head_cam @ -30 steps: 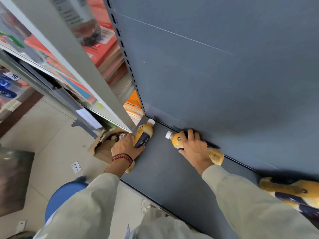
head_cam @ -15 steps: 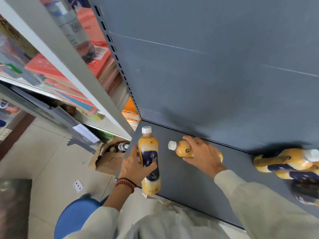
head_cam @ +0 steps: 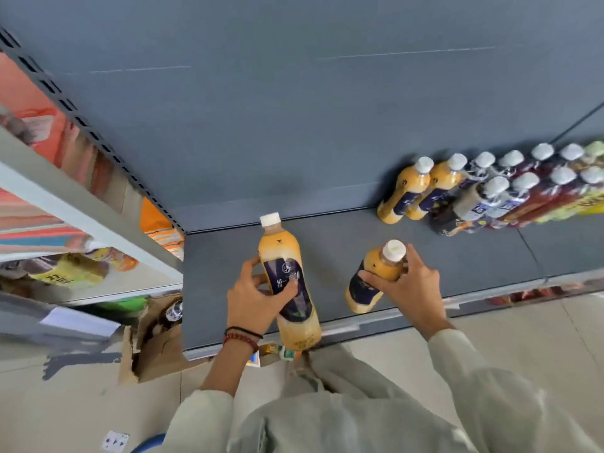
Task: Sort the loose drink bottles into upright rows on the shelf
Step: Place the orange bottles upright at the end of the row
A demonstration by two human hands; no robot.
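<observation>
Soft, even, fairly bright light falls on the matte dark grey metal back panel (head_cam: 294, 125), where the upright white-capped plastic bottles (head_cam: 490, 191) cast faint shadows leftward, while the stacked red and orange goods (head_cam: 49, 142) at the left edge smear with blur and straight shelf lines bend.

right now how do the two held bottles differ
The left bottle is held round its label by the left hand; the right bottle near its neck by the right hand. The left bottle's base overlaps the front edge of the shelf; the right bottle's lies within it. Both: orange, white cap, dark label.
</observation>
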